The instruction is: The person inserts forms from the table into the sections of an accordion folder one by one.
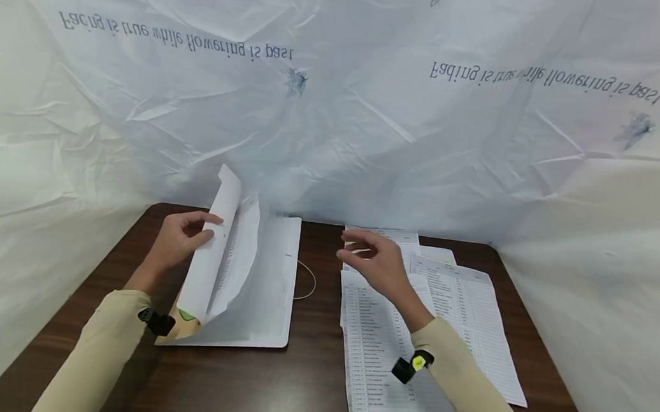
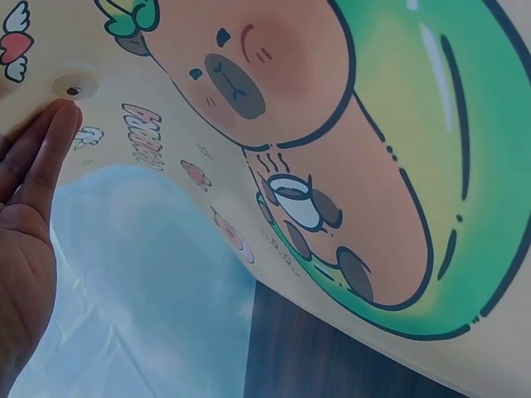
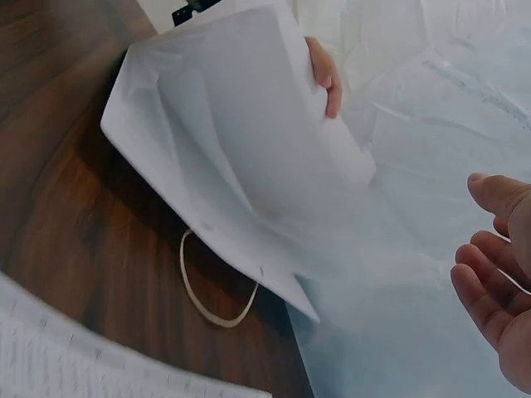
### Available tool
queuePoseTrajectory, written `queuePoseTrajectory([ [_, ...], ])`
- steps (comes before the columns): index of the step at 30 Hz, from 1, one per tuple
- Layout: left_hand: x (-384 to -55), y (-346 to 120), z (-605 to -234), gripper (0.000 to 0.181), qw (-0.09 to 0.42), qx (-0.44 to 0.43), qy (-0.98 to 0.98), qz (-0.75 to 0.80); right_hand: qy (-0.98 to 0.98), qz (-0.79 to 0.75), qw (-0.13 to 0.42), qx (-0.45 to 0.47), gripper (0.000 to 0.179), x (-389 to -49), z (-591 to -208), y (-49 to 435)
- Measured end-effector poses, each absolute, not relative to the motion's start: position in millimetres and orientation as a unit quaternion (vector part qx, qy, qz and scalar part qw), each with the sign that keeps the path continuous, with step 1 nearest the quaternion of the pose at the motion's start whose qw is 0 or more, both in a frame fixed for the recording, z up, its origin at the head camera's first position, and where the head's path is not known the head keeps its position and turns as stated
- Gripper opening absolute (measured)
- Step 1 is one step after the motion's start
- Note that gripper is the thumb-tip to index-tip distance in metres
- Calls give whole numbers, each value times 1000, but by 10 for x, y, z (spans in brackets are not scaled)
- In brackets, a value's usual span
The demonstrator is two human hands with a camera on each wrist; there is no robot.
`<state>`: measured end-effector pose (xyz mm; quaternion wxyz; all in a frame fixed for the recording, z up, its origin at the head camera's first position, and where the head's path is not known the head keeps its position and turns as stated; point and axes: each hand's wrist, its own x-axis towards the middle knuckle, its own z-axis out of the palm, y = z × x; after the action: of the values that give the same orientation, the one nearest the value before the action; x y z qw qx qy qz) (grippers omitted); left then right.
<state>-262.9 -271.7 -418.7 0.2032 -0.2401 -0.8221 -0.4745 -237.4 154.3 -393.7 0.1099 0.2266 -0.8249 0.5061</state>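
Note:
On the left of the table lies what looks like a paper bag [image 1: 269, 291], white inside, with a cord loop [image 1: 305, 281] at its right edge. My left hand [image 1: 181, 237] pinches its raised upper side [image 1: 211, 255], which curls up to the left. A sheet with printed lines [image 1: 243, 251] shows beside that raised side. In the left wrist view, the outside carries a cartoon animal [image 2: 332, 166] in a green ring, and my fingertips touch it near a small hole [image 2: 73, 89]. My right hand [image 1: 378, 260] hovers over the papers, holding nothing, its fingers loosely bent.
Several printed sheets [image 1: 376, 362] lie overlapping on the right side of the dark wooden table [image 1: 306, 383]. A white plastic sheet [image 1: 335, 136] with lettering hangs behind the table and along both sides. Each wrist wears a small black camera [image 1: 158, 321].

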Motion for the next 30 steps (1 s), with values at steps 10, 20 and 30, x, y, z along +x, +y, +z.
queuePoseTrajectory([
  [10,-2640,-2781,-4220,25,192,-227,-821,-487,-864,448,142,180,44,-2159,-4142,2101],
  [20,-2631,-2783,-4209,24,184,-224,-819,-495,-898,398,153,110,45,-2042,-4408,2570],
  [30,-2637,-2769,-4199,23,191,-226,-819,-492,-923,355,147,36,47,-1952,-4639,2965],
])
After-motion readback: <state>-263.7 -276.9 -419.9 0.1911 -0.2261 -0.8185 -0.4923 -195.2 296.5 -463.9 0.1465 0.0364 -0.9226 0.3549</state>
